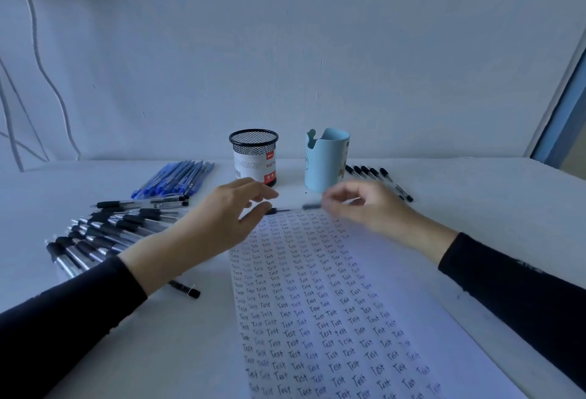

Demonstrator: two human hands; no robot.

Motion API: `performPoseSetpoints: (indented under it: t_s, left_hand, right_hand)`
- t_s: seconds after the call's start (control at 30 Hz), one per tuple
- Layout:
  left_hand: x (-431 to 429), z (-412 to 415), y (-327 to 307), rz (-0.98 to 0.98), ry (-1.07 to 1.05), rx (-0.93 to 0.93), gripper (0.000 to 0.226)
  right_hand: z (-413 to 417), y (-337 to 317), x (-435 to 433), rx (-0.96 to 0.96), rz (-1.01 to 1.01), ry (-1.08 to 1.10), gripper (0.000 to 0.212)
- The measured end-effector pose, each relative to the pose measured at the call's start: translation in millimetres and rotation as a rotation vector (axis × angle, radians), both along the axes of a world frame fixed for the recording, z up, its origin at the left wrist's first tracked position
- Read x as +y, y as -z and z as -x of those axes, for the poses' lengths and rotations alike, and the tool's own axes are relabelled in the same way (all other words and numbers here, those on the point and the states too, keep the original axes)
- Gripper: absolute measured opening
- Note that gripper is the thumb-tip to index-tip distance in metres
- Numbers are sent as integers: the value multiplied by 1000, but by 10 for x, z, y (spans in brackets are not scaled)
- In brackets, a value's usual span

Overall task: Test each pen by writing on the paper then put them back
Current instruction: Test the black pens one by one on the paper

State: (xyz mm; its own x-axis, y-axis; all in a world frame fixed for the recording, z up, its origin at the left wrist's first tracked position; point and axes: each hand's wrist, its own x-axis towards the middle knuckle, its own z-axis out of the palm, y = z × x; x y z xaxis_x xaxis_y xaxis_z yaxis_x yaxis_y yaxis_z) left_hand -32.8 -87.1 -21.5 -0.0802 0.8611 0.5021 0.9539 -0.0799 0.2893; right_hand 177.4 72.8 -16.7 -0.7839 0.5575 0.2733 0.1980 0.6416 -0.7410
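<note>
Black pens point(104, 233) fanned at left; left hand point(222, 218) pinching a cap point(272, 211), right hand point(364, 205) gripping the blurred pen point(312, 206) above the paper point(333, 319). Light, stiff, probably slick; best taken mid-barrel. Black-capped pens point(380, 176) rightmost.
</note>
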Motion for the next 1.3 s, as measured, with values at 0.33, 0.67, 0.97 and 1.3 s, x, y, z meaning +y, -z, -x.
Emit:
performPoseSetpoints:
  t_s: [0.33, 0.67, 0.97, 1.3]
  left_hand:
    - [-93, -242, 58, 551, 134, 131, 65]
    - [-84, -241, 15, 590, 132, 144, 65]
    - [-18, -158, 9, 628, 142, 183, 66]
    - [-8, -88, 23, 651, 105, 153, 67]
  right_hand:
    - [-188, -323, 204, 465, 1092, 47, 45]
    - [-138, -342, 97, 534, 1108, 55, 43]
    - [-117, -243, 105, 350, 1110, -71, 57]
    - [-91, -7, 85, 112, 49, -16, 17]
